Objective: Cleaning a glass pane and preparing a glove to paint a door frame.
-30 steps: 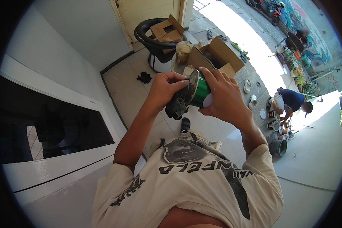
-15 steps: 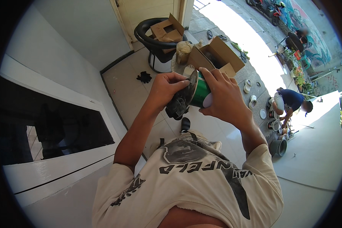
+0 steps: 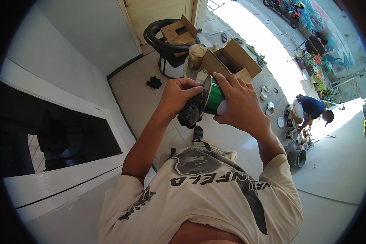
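A green can point(image 3: 216, 97) lies tilted on its side in front of my chest. My right hand point(image 3: 243, 103) is wrapped around its side, fingers over the top and thumb beneath. Black crumpled material point(image 3: 190, 113), perhaps plastic or cloth, hangs at the can's left end, by the metal rim point(image 3: 208, 88). My left hand point(image 3: 178, 95) is closed, thumb and fingers pinching the dark material beside that rim. What lies inside the can is hidden from this view.
Ahead are a black chair point(image 3: 160, 36) bearing an open carton point(image 3: 179, 34), a jar point(image 3: 196, 56) and a larger cardboard box point(image 3: 236, 61). A black glove point(image 3: 153, 82) lies on the tiles. At right, another person point(image 3: 311, 107) crouches among several buckets point(image 3: 297, 157). A glossy dark window point(image 3: 57, 130) is left.
My hands and the green can stay nearly still. The crouching person at right has shifted their head and hands slightly.
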Demonstrator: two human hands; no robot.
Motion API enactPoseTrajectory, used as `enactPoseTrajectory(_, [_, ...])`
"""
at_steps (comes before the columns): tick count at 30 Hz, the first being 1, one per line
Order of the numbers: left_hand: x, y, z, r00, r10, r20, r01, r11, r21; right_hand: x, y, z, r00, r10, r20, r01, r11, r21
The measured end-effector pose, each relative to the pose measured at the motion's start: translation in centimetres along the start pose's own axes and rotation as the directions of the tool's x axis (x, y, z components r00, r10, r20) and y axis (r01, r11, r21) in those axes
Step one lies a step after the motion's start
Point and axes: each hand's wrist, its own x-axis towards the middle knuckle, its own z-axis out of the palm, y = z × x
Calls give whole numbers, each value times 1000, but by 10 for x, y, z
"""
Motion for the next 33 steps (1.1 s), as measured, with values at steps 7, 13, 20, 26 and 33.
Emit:
enactPoseTrajectory(7, [0, 4, 0, 1000, -10, 13, 10, 1000, -17, 0, 1, 1, 1000, 1, -19, 0, 1000, 17])
enactPoseTrajectory(13, [-7, 11, -8, 1000, 2, 6, -1, 997, -73, 0, 12, 12, 999, 50, -5, -43, 913, 407])
enactPoseTrajectory(20, [-33, 16, -55, 994, -9, -109, -26, 950, -311, 7, 16, 86, 991, -19, -130, 112, 647, 755])
enactPoseTrajectory(26, [-68, -35, -182, 939, -44, -342, -3, 991, -137, 8, -2, 152, 997, -65, -47, 74, 506, 859])
enactPoseTrajectory(33, [-145, -153, -364, 866, -174, -469, 468, 612, 637, 24, -19, 236, 963, -264, -61, 192, 505, 841])
